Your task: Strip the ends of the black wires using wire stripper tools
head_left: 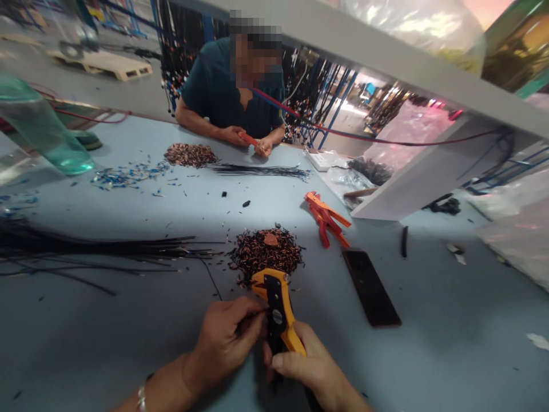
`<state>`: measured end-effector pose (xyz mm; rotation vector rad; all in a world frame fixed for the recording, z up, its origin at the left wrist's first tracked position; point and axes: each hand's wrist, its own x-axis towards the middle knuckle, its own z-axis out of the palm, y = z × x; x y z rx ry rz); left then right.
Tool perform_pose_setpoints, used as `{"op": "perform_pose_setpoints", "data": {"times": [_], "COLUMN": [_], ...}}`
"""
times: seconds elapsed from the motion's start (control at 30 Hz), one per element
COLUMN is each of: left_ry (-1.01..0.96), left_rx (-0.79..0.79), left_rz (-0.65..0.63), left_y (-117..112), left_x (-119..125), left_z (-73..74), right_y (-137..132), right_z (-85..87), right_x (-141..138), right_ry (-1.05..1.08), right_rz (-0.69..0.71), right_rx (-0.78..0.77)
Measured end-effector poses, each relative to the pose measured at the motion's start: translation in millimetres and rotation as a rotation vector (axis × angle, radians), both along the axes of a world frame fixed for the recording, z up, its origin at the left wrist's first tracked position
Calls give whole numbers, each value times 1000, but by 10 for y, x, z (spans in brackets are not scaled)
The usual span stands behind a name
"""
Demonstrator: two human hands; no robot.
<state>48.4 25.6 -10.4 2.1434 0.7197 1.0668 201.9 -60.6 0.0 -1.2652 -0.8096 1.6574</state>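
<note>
My right hand (pixel 315 366) is closed round the handles of a yellow and black wire stripper (pixel 278 309), its head pointing away from me. Beside the tool, my left hand (pixel 227 337) is closed in a pinch at the stripper's left side. A thin black wire (pixel 211 278) runs down to this hand, and its end between the fingertips is mostly hidden. Just beyond the stripper's head lies a pile of short black and copper-coloured wire scraps (pixel 266 254). To the left spreads a bundle of black wires (pixel 107 248).
Right of the pile lie red-orange pliers (pixel 326 220) and a dark phone (pixel 371 289). Opposite, a co-worker (pixel 231 97) holds a red tool. Blue-ended terminals (pixel 128 173), another scrap pile (pixel 191 154) and a green bottle (pixel 47 126) stand or lie far left. A shelf panel (pixel 412 171) rises at right.
</note>
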Motion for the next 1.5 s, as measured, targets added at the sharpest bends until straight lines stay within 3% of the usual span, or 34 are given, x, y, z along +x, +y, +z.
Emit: {"op": "perform_pose_setpoints", "data": {"times": [0.2, 0.4, 0.6, 0.93, 1.13, 1.33, 1.5], "left_ry": [18, -5, -20, -33, 8, 98, 52], "left_rx": [63, -25, -87, -195, -215, -170, -310], "left_rz": [0, -1, 88, 123, 122, 161, 150], "left_y": [-7, -5, 11, 53, 97, 167, 143], "left_x": [-5, 4, -11, -27, -40, -43, -49], "left_z": [-31, -10, 46, 56, -37, -32, -32], "right_y": [-20, -21, -12, -25, -17, -20, -29], "right_z": [-113, -142, -137, -210, -182, -154, -189], "right_x": [-67, -78, 12, 115, 86, 45, 32], "right_ry": [-44, 5, 340, 700, 721, 785, 773], "right_rz": [-90, -116, -217, -172, -145, -70, -35], "right_rx": [-50, -38, 15, 17, 21, 72, 67]}}
